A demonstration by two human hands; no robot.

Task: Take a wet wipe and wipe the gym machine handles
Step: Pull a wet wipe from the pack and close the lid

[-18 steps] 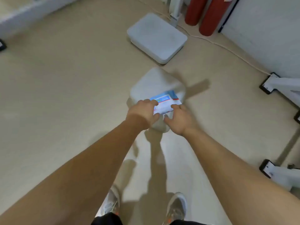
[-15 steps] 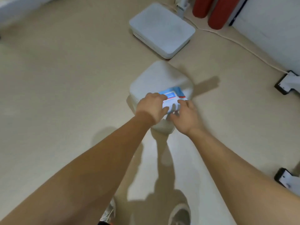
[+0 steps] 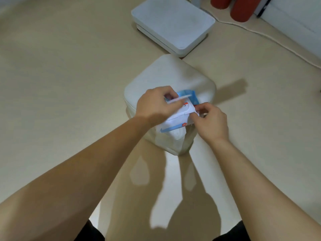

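We find the left grip (image 3: 152,105) pinching the lid (image 3: 175,100) open, the right grip (image 3: 212,122) pinching the wipe pack (image 3: 177,120); we advise pinning the pack while drawing one wipe.

Left hand (image 3: 154,103) curled (knuckles up), right hand (image 3: 210,120) pinching, both forward, close together

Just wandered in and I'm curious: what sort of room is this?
Probably a gym or workout room: a white padded seat, a flat white platform on the beige floor, and red cylinders behind.
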